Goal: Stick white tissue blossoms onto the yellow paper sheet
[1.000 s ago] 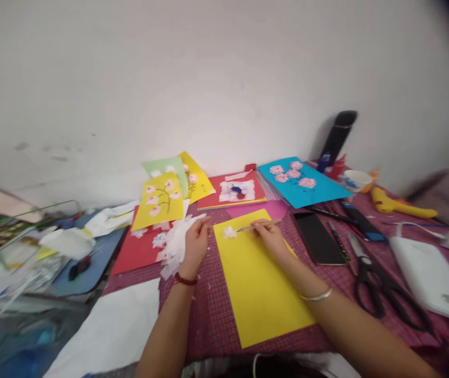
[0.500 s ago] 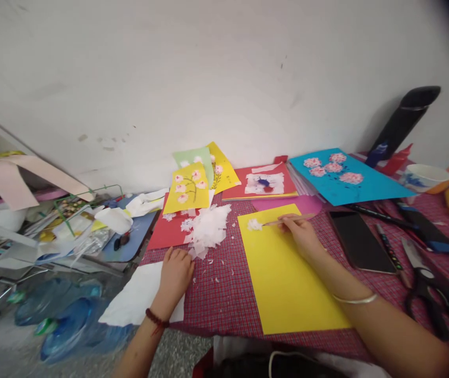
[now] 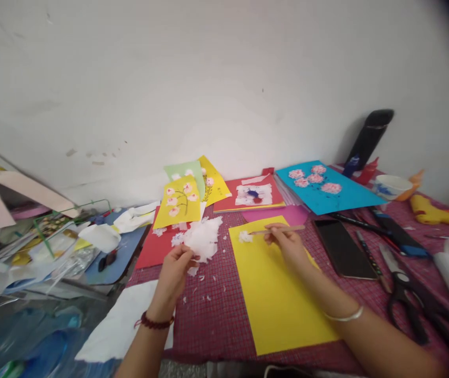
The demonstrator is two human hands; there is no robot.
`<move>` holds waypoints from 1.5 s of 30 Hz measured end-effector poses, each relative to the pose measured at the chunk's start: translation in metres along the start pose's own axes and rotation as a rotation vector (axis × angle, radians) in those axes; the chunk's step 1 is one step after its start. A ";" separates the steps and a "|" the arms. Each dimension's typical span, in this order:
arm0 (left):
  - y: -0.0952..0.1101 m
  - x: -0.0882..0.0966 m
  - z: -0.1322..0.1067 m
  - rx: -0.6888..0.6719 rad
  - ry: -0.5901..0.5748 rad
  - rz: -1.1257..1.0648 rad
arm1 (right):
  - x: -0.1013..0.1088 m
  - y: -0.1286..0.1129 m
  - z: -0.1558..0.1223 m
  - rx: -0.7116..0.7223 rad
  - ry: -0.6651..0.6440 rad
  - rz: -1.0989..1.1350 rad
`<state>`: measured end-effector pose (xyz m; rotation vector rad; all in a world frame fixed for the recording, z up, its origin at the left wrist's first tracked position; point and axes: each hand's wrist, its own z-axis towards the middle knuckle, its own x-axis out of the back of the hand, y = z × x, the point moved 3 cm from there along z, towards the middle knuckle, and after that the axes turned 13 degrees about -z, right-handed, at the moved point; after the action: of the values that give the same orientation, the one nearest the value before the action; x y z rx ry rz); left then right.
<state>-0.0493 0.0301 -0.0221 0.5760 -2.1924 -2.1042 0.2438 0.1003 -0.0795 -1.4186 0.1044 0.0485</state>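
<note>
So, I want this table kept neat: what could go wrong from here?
The stick in the right hand has its tip at the white tuft on the yellow sheet, so a jerk might shift it. The left hand is at the loose white paper pieces and could scatter them. The white sheet seems to overhang the table and may slide off.

A craft corner occupies part of a lived-in room, though whether home or small studio cannot be told. Flower pictures [image 3: 183, 197] on coloured paper line a scuffed white wall [image 3: 208, 84] behind a cloth-covered tabletop [image 3: 212, 328] strewn with torn white paper [image 3: 207, 234], black-handled scissors [image 3: 402, 291], squeeze bottles [image 3: 367, 172] and a blue-patterned bowl [image 3: 392, 187]. To the left, a cluttered blue side table [image 3: 125, 258] stands near large water bottles [image 3: 47, 353].
</note>
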 end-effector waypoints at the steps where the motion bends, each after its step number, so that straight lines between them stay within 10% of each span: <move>1: -0.007 -0.019 0.004 0.057 -0.022 -0.110 | -0.004 -0.009 -0.006 0.031 -0.026 0.012; 5: -0.038 -0.086 0.016 0.131 -0.116 -0.335 | -0.018 -0.033 -0.023 0.154 -0.098 0.014; 9: -0.055 -0.112 0.018 0.112 -0.170 -0.387 | -0.022 -0.035 -0.023 0.195 -0.123 -0.047; 45: -0.063 -0.114 0.006 0.058 -0.300 -0.317 | -0.021 -0.028 -0.020 0.039 -0.074 -0.098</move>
<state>0.0696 0.0697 -0.0594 0.6938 -2.4683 -2.4292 0.2247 0.0766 -0.0528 -1.3795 -0.0255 0.0175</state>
